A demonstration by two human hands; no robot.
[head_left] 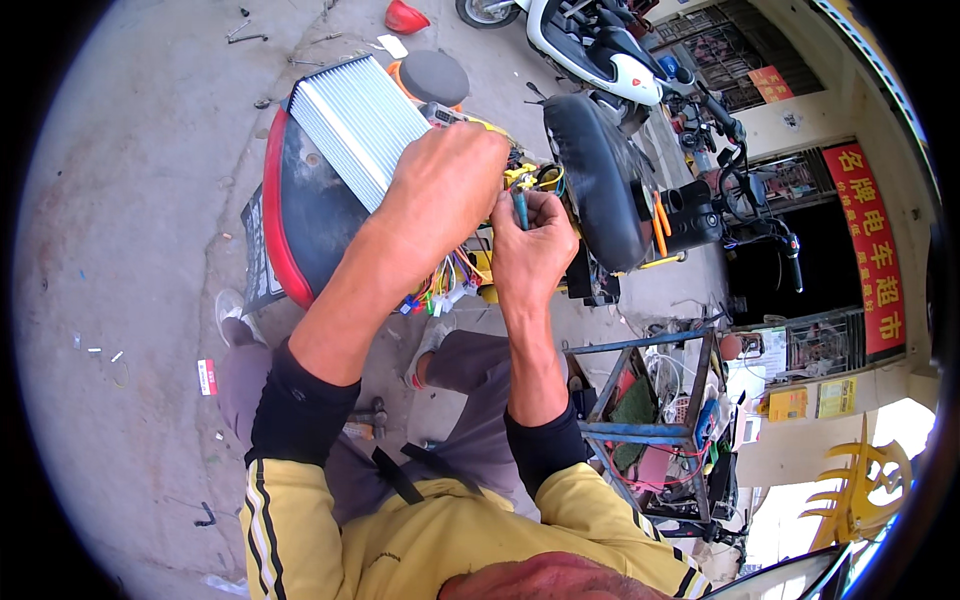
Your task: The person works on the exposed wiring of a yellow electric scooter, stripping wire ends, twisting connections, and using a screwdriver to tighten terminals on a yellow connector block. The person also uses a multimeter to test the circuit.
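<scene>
My left hand [452, 165] is closed, its back turned up, over the wiring of an electric scooter; whatever its fingers grip is hidden. Close beside it, my right hand [535, 243] pinches a slim teal object [521, 208] that looks like a tool handle. Its far end meets yellow connectors [520, 177] between the two hands. Below my hands hangs a bundle of coloured wires [445, 285] with white and coloured plugs. A silver finned metal box [358, 125] lies on the scooter's black and red tail part [300, 205], partly behind my left wrist.
The scooter's black seat [597, 180] stands just right of my hands. At the lower right is a blue metal rack [640, 432] full of parts. A hammer [375, 415] lies between my feet. Farther off are a round grey stool [433, 78] and a white scooter [590, 50].
</scene>
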